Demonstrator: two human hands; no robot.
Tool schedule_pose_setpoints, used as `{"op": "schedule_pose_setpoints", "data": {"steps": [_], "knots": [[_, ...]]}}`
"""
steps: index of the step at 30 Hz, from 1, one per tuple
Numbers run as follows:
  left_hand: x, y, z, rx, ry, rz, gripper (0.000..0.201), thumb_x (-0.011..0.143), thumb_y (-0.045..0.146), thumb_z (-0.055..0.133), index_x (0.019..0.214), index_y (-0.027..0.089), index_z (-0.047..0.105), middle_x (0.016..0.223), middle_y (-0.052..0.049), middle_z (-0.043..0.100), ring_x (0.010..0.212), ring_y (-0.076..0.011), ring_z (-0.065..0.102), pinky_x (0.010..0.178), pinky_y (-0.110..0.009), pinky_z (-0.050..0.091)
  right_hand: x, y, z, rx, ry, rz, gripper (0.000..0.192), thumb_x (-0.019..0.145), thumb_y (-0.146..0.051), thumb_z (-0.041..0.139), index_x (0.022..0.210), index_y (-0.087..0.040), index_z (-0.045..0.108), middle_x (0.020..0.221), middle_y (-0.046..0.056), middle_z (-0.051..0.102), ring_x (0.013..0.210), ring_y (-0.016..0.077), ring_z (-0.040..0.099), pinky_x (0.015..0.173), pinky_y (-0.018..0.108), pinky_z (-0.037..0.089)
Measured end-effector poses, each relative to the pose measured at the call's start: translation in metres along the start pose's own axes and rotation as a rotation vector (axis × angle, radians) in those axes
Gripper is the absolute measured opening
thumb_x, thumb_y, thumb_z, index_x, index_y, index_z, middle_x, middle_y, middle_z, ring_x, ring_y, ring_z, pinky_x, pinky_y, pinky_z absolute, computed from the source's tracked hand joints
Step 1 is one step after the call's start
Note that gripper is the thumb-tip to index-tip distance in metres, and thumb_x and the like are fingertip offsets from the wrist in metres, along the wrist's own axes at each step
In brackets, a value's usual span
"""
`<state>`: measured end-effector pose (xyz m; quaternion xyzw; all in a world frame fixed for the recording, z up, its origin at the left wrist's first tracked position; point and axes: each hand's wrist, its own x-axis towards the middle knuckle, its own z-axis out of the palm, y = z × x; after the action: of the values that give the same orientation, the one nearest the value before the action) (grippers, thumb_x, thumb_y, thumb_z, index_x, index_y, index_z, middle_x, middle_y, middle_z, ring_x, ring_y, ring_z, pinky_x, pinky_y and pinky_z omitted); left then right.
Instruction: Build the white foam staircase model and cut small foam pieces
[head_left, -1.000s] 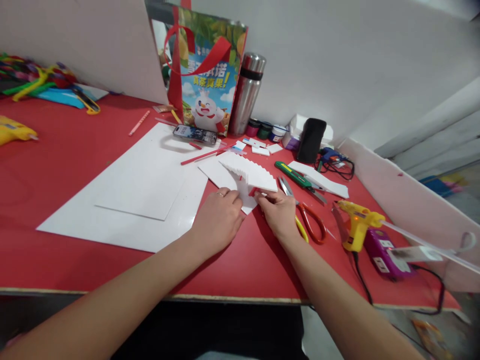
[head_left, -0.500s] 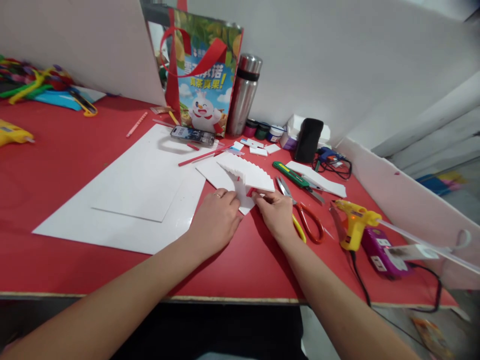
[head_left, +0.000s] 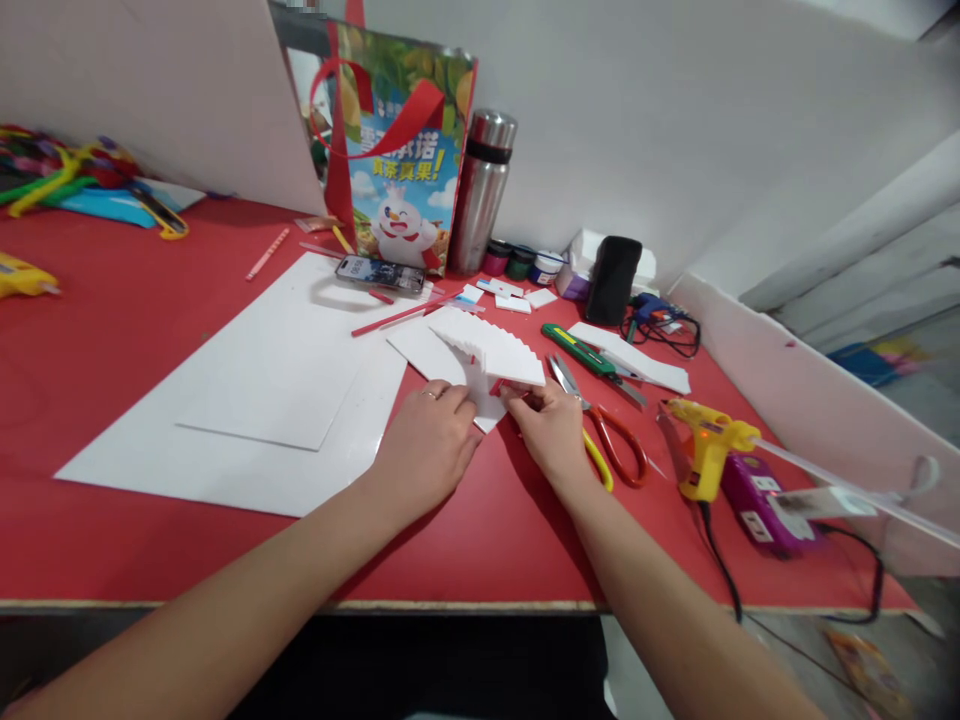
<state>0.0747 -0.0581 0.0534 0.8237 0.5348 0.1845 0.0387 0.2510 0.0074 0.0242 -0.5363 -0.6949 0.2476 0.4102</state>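
A white model staircase [head_left: 501, 345], its fan of steps curving round, stands on a white base board [head_left: 420, 357] on the red tabletop. My left hand [head_left: 426, 440] is at the near edge of that board with its fingers curled together and touching it. The fingertips are partly hidden. Under the lowest step, my right hand [head_left: 546, 425] pinches a small red piece [head_left: 495, 387] against the staircase. Scissors [head_left: 616, 445] with red and yellow handles lie beside my right hand, and a green utility knife [head_left: 581, 350] is just beyond.
Large white sheets [head_left: 247, 400] cover the left-centre of the table. A yellow glue gun [head_left: 705, 440] rests on a purple box [head_left: 765, 505] at right, its cord trailing. A phone [head_left: 381, 273], printed bag [head_left: 405, 170], steel flask [head_left: 484, 190] and paint jars [head_left: 521, 262] stand behind.
The view has shifted very slightly, so everything sits a little further left. Both hands keep their places at the staircase, with the right still pinching the red piece.
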Motion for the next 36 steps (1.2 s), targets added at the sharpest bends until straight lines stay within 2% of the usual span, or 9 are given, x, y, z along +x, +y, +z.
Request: {"op": "schedule_pose_setpoints", "data": {"steps": [6,12,15,19,22,25,28,30,36], "knots": [[0.001,0.000,0.000,-0.001,0.000,0.008,0.024,0.099,0.025,0.048,0.104,0.011,0.067,0.109,-0.015,0.067,0.107,-0.0322,0.057,0.092,-0.046,0.048,0.002,-0.001,0.000,-0.011,0.006,-0.073,0.018,0.083,-0.029,0.063,0.085,-0.021,0.078,0.088,0.006,0.074,0.082,0.0223,0.068,0.079,0.035,0.051],[-0.001,-0.001,0.003,-0.033,0.020,0.003,0.021,0.098,0.024,0.050,0.104,0.013,0.066,0.111,-0.014,0.067,0.108,-0.0315,0.058,0.093,-0.046,0.048,0.001,-0.001,0.000,-0.014,0.003,-0.089,0.017,0.084,-0.026,0.063,0.085,-0.023,0.079,0.088,0.006,0.075,0.086,0.0232,0.069,0.083,0.036,0.051],[-0.003,-0.003,-0.002,-0.069,0.114,-0.007,0.022,0.097,0.020,0.049,0.110,0.013,0.065,0.117,-0.015,0.067,0.109,-0.0300,0.059,0.095,-0.045,0.049,0.000,0.000,0.000,-0.015,0.004,-0.083,0.015,0.084,-0.024,0.064,0.084,-0.023,0.079,0.087,0.006,0.074,0.082,0.0226,0.068,0.080,0.035,0.052],[0.008,-0.009,-0.023,-0.090,0.302,-0.005,0.033,0.094,0.011,0.045,0.122,0.012,0.063,0.127,-0.014,0.066,0.120,-0.0281,0.057,0.104,-0.045,0.045,-0.001,-0.001,-0.001,-0.009,0.000,-0.086,0.014,0.083,-0.021,0.065,0.086,-0.022,0.078,0.087,0.006,0.072,0.077,0.0209,0.066,0.076,0.034,0.051],[0.026,-0.013,-0.041,-0.078,0.255,0.118,0.050,0.087,0.006,0.045,0.132,0.019,0.061,0.137,-0.008,0.065,0.131,-0.0274,0.053,0.110,-0.047,0.040,-0.001,-0.002,-0.001,0.003,0.003,-0.099,0.012,0.084,-0.020,0.066,0.086,-0.021,0.078,0.083,0.005,0.069,0.077,0.0207,0.064,0.077,0.033,0.051],[0.044,-0.013,-0.049,-0.022,0.130,0.214,0.056,0.086,0.009,0.044,0.139,0.024,0.057,0.146,-0.003,0.059,0.144,-0.0291,0.042,0.114,-0.052,0.034,-0.002,-0.001,0.000,0.021,0.022,-0.108,0.015,0.085,-0.015,0.064,0.089,-0.021,0.077,0.084,0.005,0.067,0.078,0.0200,0.063,0.076,0.032,0.050],[0.054,-0.013,-0.046,0.028,0.003,0.267,0.060,0.085,0.009,0.042,0.141,0.024,0.056,0.151,-0.001,0.055,0.149,-0.0299,0.034,0.116,-0.054,0.031,-0.003,0.000,0.001,0.033,0.027,-0.108,0.015,0.083,-0.013,0.066,0.091,-0.020,0.077,0.083,0.004,0.065,0.074,0.0178,0.061,0.071,0.030,0.049],[0.056,-0.013,-0.043,0.057,-0.041,0.300,0.063,0.081,0.009,0.042,0.141,0.023,0.055,0.152,-0.001,0.054,0.150,-0.0297,0.033,0.117,-0.054,0.030,-0.004,0.001,0.002,0.032,0.027,-0.105,0.011,0.082,-0.013,0.069,0.086,-0.020,0.076,0.079,0.002,0.062,0.071,0.0167,0.060,0.070,0.029,0.048],[0.057,-0.014,-0.037,0.146,-0.052,0.330,0.069,0.077,0.008,0.042,0.144,0.021,0.052,0.154,-0.004,0.052,0.150,-0.0295,0.035,0.117,-0.053,0.029,-0.003,0.002,0.005,0.025,0.027,-0.089,0.011,0.082,-0.010,0.068,0.075,-0.019,0.071,0.078,0.001,0.058,0.073,0.0161,0.058,0.071,0.028,0.046]]}}
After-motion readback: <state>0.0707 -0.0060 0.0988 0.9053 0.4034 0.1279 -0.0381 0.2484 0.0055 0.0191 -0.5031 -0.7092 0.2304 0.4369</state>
